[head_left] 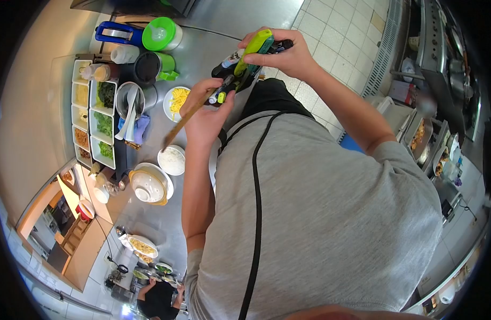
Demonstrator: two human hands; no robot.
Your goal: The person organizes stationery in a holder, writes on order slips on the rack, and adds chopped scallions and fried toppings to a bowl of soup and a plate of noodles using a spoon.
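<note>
My left hand (205, 114) is closed around a long brown stick (181, 125) that slants down over the counter, and around part of a bunch of dark markers (227, 88) with yellow-green ends. My right hand (288, 53) grips the other side of the bunch, which includes a bright yellow-green highlighter (256, 48). Both hands are close together at the counter's edge, in front of my body. Fingers hide much of the bunch. Nearest my left hand is a bowl of yellow shreds (177, 102); a bowl of white rice (172, 160) stands near the stick's lower end.
Along the steel counter (197, 50) stand white trays of chopped greens (102, 124), a metal pot with spoons (131, 104), green-lidded containers (161, 33) and a lidded clay pot (148, 184). Another person (159, 298) works at the far end. A stove (432, 42) is behind me.
</note>
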